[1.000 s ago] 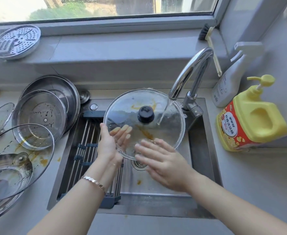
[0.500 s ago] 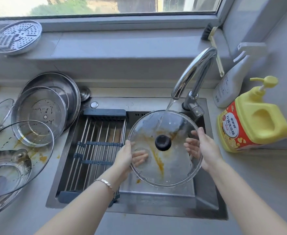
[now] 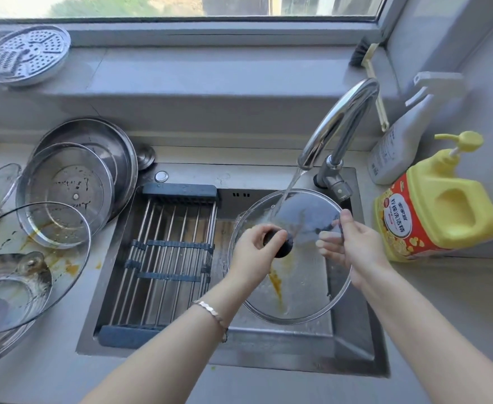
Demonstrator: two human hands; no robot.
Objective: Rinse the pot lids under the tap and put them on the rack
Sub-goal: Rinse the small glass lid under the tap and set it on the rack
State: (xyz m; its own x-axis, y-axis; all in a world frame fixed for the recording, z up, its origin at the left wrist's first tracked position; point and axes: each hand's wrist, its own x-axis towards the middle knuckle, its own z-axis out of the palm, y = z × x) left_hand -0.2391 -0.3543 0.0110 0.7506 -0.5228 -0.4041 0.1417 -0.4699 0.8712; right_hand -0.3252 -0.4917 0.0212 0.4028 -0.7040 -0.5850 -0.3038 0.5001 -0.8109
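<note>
Head view: grips knob [image 3: 283, 246] of glass lid [image 3: 306, 287] with left hand [image 3: 254, 255], pinches rim at 2 o'clock with right hand [image 3: 354, 249]. Tilts it under tap [image 3: 338, 121] stream, at 3 o'clock of rack [image 3: 166, 258], presumably to drain orange residue [image 3: 276, 284] into sink [image 3: 268, 346].

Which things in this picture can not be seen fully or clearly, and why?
Head view:
- Knob: partly covered by the left hand.
- Right hand: fingers blurred behind the wet lid.
- Dirty lids, left: cut off by the frame edge.
- Spray bottle: label text too small.
</note>
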